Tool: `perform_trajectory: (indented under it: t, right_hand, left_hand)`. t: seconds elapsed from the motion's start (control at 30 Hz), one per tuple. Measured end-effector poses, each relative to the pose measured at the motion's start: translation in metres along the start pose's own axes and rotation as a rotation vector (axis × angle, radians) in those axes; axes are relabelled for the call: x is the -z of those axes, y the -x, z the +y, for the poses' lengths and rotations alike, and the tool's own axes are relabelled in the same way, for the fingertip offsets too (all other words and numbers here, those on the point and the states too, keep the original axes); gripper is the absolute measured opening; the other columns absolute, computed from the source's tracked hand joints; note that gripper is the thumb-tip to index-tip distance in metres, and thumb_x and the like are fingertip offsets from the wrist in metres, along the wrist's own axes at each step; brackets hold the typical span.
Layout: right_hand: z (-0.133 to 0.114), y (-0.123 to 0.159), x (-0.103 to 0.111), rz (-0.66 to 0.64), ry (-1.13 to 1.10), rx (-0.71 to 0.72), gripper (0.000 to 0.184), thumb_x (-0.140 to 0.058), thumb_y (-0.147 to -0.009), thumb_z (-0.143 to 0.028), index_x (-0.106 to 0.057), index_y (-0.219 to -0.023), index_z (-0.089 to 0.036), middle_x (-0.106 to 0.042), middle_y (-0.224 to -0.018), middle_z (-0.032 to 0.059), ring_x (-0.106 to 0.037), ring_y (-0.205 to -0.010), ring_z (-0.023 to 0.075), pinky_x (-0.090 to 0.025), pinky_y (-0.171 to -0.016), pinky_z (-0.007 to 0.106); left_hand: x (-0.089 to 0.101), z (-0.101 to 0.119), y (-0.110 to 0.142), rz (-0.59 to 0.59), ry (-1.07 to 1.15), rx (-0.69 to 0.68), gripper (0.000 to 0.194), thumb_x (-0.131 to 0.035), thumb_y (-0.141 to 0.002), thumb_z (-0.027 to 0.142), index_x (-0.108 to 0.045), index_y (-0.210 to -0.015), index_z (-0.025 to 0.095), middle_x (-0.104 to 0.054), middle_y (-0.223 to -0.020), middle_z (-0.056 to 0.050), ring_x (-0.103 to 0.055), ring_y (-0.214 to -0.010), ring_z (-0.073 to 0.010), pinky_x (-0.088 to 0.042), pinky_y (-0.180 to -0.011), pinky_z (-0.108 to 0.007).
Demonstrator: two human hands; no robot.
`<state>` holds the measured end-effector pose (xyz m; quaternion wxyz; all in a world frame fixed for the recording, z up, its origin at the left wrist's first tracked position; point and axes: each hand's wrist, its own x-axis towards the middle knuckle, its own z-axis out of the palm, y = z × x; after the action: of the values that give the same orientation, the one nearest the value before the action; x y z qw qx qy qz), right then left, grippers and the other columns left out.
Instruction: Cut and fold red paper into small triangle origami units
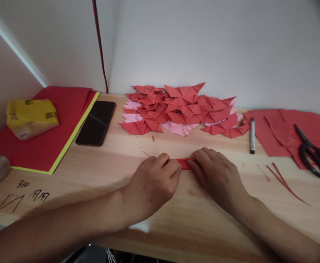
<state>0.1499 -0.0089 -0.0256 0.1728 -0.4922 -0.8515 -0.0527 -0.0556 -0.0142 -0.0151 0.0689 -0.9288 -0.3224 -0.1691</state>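
Between my hands lies a narrow folded strip of red paper (184,164) on the wooden table. My left hand (157,179) is closed over its left end, fingers curled under. At the other end my right hand (217,173) presses down, its fingers bent together on the paper. Both ends of the strip are hidden beneath the fingers. Just beyond is a heap of folded red and pink paper shapes (184,109) with pointed tips, some with small drawn marks.
Left: a black phone (96,123), red sheets (39,153) and a yellow packet (32,118). Right: a marker (252,135), cut red paper (274,142), black-handled scissors (317,153) and thin red offcuts (288,186). A wall (217,44) stands behind; a cable (101,51) hangs along it.
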Motion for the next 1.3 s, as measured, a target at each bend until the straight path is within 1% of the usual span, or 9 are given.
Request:
perform_trajectory:
  t: [0.33, 0.43, 0.5, 0.63, 0.77, 0.9, 0.97, 1.1, 1.3]
  right_hand:
    - [-0.002, 0.0, -0.002, -0.003, 0.028, 0.007, 0.024, -0.046, -0.097, -0.022, -0.051, -0.073, -0.02, -0.054, -0.069, 0.0031, -0.049, -0.065, 0.0188, -0.036, -0.064, 0.031]
    - [-0.001, 0.0, -0.004, -0.009, 0.026, -0.001, 0.024, -0.046, -0.097, -0.022, -0.051, -0.073, -0.02, -0.054, -0.069, 0.003, -0.049, -0.065, 0.0191, -0.036, -0.064, 0.031]
    - [-0.001, 0.0, -0.004, -0.008, 0.025, 0.0, 0.025, -0.045, -0.097, -0.022, -0.051, -0.073, -0.02, -0.054, -0.068, 0.003, -0.049, -0.065, 0.0191, -0.036, -0.064, 0.031]
    - [-0.001, -0.002, -0.002, -0.006, 0.023, 0.002, 0.025, -0.044, -0.097, -0.022, -0.051, -0.073, -0.02, -0.054, -0.068, 0.0033, -0.048, -0.064, 0.019, -0.036, -0.063, 0.031]
    - [-0.002, -0.003, -0.001, -0.005, 0.026, 0.005, 0.025, -0.043, -0.097, -0.021, -0.05, -0.073, -0.021, -0.055, -0.068, 0.0036, -0.048, -0.064, 0.0191, -0.036, -0.063, 0.031]
    - [-0.001, -0.002, -0.003, -0.018, 0.005, 0.003, 0.024, -0.043, -0.097, -0.021, -0.05, -0.073, -0.021, -0.056, -0.069, 0.0035, -0.048, -0.065, 0.0187, -0.036, -0.064, 0.03]
    - [0.0, -0.002, -0.003, -0.019, -0.002, 0.003, 0.024, -0.043, -0.097, -0.02, -0.05, -0.073, -0.021, -0.056, -0.069, 0.0034, -0.048, -0.065, 0.0186, -0.036, -0.064, 0.03]
    - [0.0, -0.002, -0.003, -0.018, -0.008, 0.004, 0.024, -0.045, -0.097, -0.02, -0.049, -0.073, -0.021, -0.055, -0.069, 0.0035, -0.048, -0.066, 0.0191, -0.036, -0.065, 0.03]
    - [-0.001, -0.001, -0.003, -0.014, -0.021, -0.018, 0.023, -0.045, -0.096, -0.021, -0.051, -0.074, -0.021, -0.056, -0.07, 0.0034, -0.049, -0.065, 0.0192, -0.037, -0.065, 0.031]
  left_hand:
    - [0.003, 0.007, 0.001, -0.036, -0.029, 0.019, 0.013, -0.054, -0.088, 0.01, -0.066, -0.094, 0.01, -0.064, -0.089, -0.007, -0.057, -0.081, -0.0209, -0.051, -0.061, -0.033]
    - [0.002, 0.008, 0.001, -0.063, -0.017, 0.027, 0.016, -0.052, -0.089, 0.01, -0.066, -0.095, 0.01, -0.064, -0.089, -0.007, -0.058, -0.083, -0.0217, -0.052, -0.061, -0.033]
    - [0.001, 0.009, 0.001, -0.078, -0.017, 0.028, 0.019, -0.048, -0.09, 0.009, -0.066, -0.097, 0.009, -0.065, -0.093, -0.008, -0.058, -0.085, -0.0222, -0.052, -0.063, -0.034]
    - [-0.001, 0.011, 0.0, -0.053, -0.021, 0.016, 0.026, -0.043, -0.092, 0.009, -0.068, -0.098, 0.009, -0.066, -0.11, -0.012, -0.059, -0.096, -0.025, -0.053, -0.069, -0.036]
    - [-0.001, 0.013, 0.0, -0.023, -0.03, 0.0, 0.03, -0.041, -0.092, 0.009, -0.069, -0.102, 0.008, -0.066, -0.118, -0.012, -0.059, -0.106, -0.0271, -0.052, -0.083, -0.04]
    - [-0.003, 0.015, 0.004, 0.002, -0.071, -0.014, 0.032, -0.043, -0.093, 0.011, -0.065, -0.116, 0.007, -0.065, -0.124, -0.013, -0.058, -0.115, -0.0295, -0.048, -0.094, -0.044]
    - [-0.004, 0.016, 0.005, -0.003, -0.081, -0.028, 0.034, -0.045, -0.092, 0.012, -0.063, -0.12, 0.007, -0.064, -0.126, -0.014, -0.057, -0.118, -0.031, -0.047, -0.096, -0.046]
    - [-0.006, 0.018, 0.007, -0.035, -0.101, -0.031, 0.034, -0.045, -0.093, 0.013, -0.063, -0.121, 0.009, -0.06, -0.132, -0.013, -0.053, -0.125, -0.032, -0.045, -0.1, -0.046]
    - [-0.007, 0.019, 0.007, -0.072, -0.118, -0.04, 0.034, -0.045, -0.093, 0.013, -0.062, -0.122, 0.007, -0.061, -0.131, -0.014, -0.052, -0.128, -0.0309, -0.04, -0.107, -0.045]
